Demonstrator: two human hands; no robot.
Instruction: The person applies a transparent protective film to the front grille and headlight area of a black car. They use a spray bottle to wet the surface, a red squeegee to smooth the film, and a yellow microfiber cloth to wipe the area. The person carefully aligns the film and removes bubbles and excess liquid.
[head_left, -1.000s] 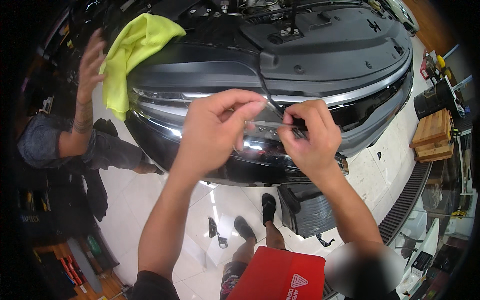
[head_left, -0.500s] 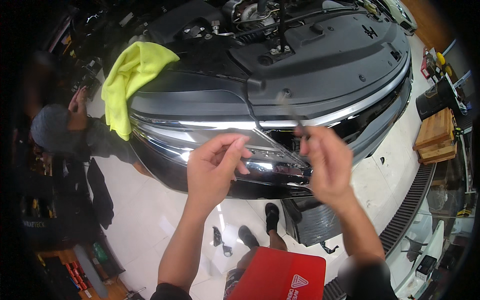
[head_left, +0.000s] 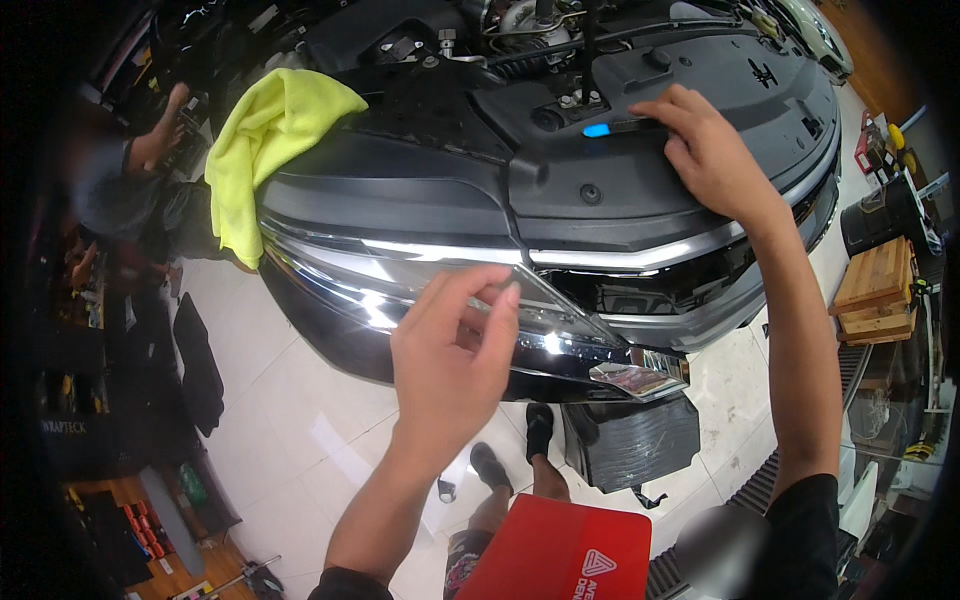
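Head view, nearest first: a red squeegee sits at the lower edge, below the left hand, with the person's black shoes on the white floor just past it. The left hand is raised over the car's headlight; its thumb and forefinger are pinched together on the edge of a thin clear film that lies over the lens, the other fingers loosely curled behind. Just beyond those fingers runs the chrome strip of the grille. Right of them, under the bumper, stands a black bin.

Farther off, the right hand rests palm down on the black cover above the grille. Its fingers are stretched out and slightly apart, the fingertips on a slim dark tool with a blue end that lies on the cover; whether they grip it I cannot tell.

Well left of both hands, a yellow cloth is draped over the car's front corner. Beyond it another person crouches, one hand up at the bodywork. Wooden pallets lie well right of the right hand.
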